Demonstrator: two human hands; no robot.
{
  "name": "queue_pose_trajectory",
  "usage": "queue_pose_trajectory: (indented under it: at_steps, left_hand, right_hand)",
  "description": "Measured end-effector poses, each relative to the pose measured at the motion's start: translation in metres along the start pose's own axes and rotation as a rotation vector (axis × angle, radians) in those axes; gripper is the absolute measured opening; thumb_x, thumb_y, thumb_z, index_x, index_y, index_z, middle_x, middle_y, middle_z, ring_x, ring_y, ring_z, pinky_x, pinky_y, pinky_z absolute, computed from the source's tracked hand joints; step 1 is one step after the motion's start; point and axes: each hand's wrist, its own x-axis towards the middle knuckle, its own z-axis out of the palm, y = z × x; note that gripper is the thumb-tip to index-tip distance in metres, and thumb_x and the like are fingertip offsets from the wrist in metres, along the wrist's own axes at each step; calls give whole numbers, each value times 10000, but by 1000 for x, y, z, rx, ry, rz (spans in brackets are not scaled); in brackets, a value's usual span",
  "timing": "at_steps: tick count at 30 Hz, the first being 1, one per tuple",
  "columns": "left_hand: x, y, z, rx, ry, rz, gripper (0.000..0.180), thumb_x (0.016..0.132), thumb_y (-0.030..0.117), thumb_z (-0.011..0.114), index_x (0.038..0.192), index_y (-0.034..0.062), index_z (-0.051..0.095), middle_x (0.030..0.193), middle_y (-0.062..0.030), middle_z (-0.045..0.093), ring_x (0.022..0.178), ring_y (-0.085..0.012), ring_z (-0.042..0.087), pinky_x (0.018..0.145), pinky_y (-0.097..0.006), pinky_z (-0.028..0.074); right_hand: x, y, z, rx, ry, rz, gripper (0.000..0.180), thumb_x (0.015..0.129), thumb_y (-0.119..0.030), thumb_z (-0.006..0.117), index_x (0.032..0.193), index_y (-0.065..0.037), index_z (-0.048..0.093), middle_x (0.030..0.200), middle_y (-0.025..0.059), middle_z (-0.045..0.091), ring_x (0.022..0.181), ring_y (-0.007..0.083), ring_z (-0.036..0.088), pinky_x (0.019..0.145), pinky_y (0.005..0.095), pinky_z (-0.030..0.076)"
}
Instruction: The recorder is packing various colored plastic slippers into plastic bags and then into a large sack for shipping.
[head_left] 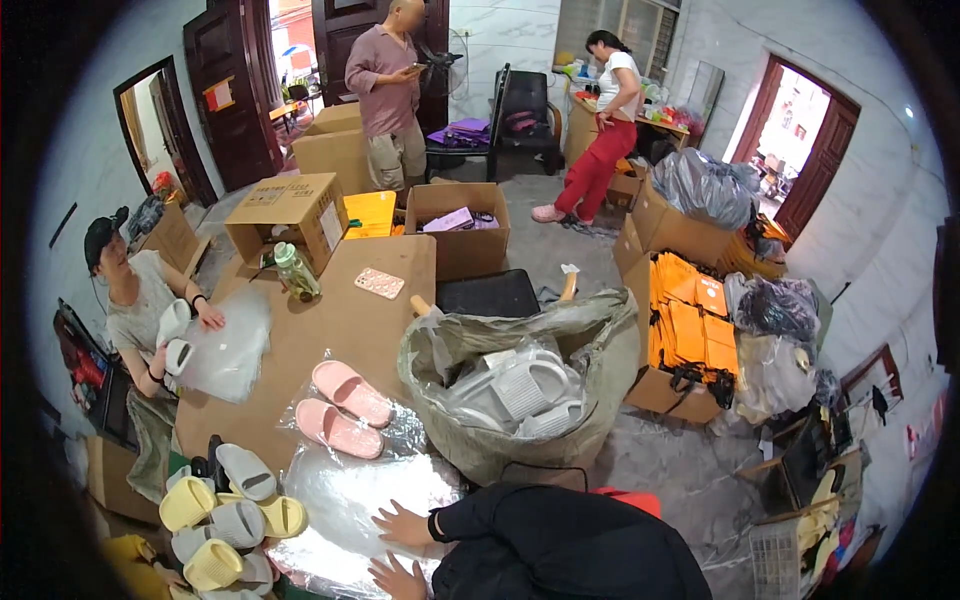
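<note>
Both of my hands lie on a shiny stack of clear plastic bags [350,490] at the near edge of the table. My right hand [408,525], at the end of a black sleeve, is flat with its fingers apart. Closer to me, my left hand [398,580] is spread on the same plastic, partly cut off by the lower edge. Neither hand holds anything. Just beyond the stack, a pair of pink slippers [345,410] rests on clear plastic. Yellow and grey slippers [225,515] are piled to the left of my hands.
A large woven sack [600,370] with bagged grey slippers [525,390] stands right of the table [390,270]. On the table are a green bottle [295,270], a patterned phone case [380,283] and a cardboard box [285,215]. A co-worker [140,290] at left handles white slippers.
</note>
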Motion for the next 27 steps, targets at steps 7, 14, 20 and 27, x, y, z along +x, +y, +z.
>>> queue_pose_trajectory:
  at_steps: [7, 14, 20, 27]
  left_hand:
    - [18, -44, 51, -20, 106, -5, 526, 895, 456, 411, 1340, 189, 327, 1275, -166, 448, 1129, -344, 458, 904, -431, 404]
    - [44, -59, 10, -594, -15, 140, 455, 872, 248, 506, 1215, -43, 442, 1191, -277, 456, 1117, -400, 417, 949, -431, 336]
    - [68, -71, 13, -799, 103, 43, 533, 855, 143, 553, 1291, -59, 322, 1258, -252, 377, 1075, -362, 441, 947, -393, 343]
    - [149, -130, 7, -475, 709, -8, 625, 799, 266, 601, 1325, 54, 338, 1286, -237, 392, 1120, -372, 444, 939, -424, 366]
  right_hand:
    - [-7, -9, -44, 115, -436, -27, 973, 592, -395, 759, 1368, -436, 174, 1408, 270, 139, 1228, 497, 272, 765, 606, 416]
    - [16, -30, 83, 188, -77, 576, 852, 785, -675, 358, 1409, -135, 149, 1347, 308, 261, 1088, 593, 348, 888, 654, 278]
    - [12, -24, 60, 108, -262, 426, 811, 859, -615, 243, 1370, 13, 191, 1340, 303, 280, 1149, 526, 341, 852, 651, 322]
    - [15, -27, 62, 109, -159, 392, 848, 847, -614, 304, 1328, 82, 233, 1323, 335, 274, 1132, 494, 387, 821, 639, 341]
